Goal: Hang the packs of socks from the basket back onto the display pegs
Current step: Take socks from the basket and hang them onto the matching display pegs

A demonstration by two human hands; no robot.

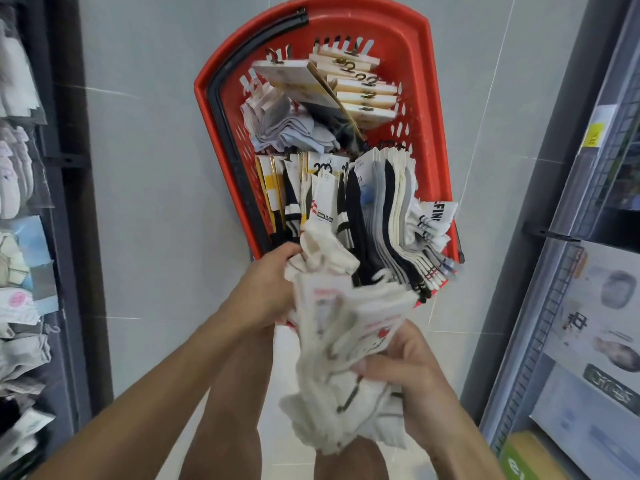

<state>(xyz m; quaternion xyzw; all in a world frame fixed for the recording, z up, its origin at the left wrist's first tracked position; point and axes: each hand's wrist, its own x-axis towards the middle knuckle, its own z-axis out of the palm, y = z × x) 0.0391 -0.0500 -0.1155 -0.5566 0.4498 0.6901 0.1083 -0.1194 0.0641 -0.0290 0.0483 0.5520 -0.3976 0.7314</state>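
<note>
So, both hands hold a bunch of white sock packs (346, 344) just over the near end of the red basket (434, 109). L hand (268, 289) fingers curl round its top; R hand (414, 379) fingers & thumb pinch lower down. In the basket stand other sock packs (379, 216).

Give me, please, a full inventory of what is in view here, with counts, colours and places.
basket: one, red with a black handle, on the floor ahead
sock packs: many, white, black, grey and yellow, in the basket
white sock bundle: one, above the basket's near end
hung socks: many, pale, left rack
wire shelf: one, grey, right side
floor: pale grey tiles
left hand: grips the bundle's upper end
right hand: grips its lower part
</note>
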